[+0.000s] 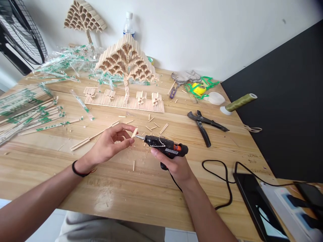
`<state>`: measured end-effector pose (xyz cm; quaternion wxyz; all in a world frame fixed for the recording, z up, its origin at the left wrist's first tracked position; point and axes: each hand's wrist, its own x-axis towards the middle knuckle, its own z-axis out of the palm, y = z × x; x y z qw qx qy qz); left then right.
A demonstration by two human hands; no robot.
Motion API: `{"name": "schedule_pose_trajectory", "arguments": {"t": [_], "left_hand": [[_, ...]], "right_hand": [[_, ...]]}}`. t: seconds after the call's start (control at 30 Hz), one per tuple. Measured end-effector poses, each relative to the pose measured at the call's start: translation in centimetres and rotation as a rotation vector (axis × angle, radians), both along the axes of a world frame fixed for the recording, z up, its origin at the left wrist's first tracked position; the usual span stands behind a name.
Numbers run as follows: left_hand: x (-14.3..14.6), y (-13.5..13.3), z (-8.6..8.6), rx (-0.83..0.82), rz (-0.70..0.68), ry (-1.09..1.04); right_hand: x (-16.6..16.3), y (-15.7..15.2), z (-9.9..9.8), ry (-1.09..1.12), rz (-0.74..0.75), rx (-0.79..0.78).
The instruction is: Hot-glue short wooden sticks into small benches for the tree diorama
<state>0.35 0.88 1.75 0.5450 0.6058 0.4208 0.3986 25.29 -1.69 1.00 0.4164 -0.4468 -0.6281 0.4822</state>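
Observation:
My left hand (111, 143) pinches a short wooden stick piece (135, 132) between thumb and fingertips above the wooden table (121, 188). My right hand (176, 166) grips a black hot glue gun (165, 147) with an orange trigger. Its metal nozzle touches the end of the stick piece. Behind them stands a tree model (126, 64) built of wooden sticks on a flat stick base (123, 101) with small stick furniture. Several short cut stick pieces (153, 126) lie scattered between the base and my hands.
Black cutting pliers (203, 126) lie to the right, with an olive thread spool (238, 102) beyond. Wrapped chopsticks (30, 111) pile up at left. The glue gun's black cord (224, 178) loops toward a power strip (292, 201) and a dark tablet (254, 201). A water bottle (129, 23) and another stick tree (84, 16) stand by the wall.

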Motion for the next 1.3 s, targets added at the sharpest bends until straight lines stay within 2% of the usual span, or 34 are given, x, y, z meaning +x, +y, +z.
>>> {"name": "schedule_pose_trajectory", "arguments": {"t": [0.43,0.87,1.3], "left_hand": [[-0.01,0.02,-0.08,0.000,-0.015,0.008],[-0.28,0.03,-0.32,-0.002,-0.043,0.008],[-0.12,0.09,-0.45,-0.001,-0.046,0.000]], "right_hand": [[-0.01,0.03,-0.20,0.015,0.022,0.015],[0.08,0.00,-0.66,-0.004,-0.026,-0.030],[0.07,0.24,-0.94,-0.001,-0.057,-0.007]]}}
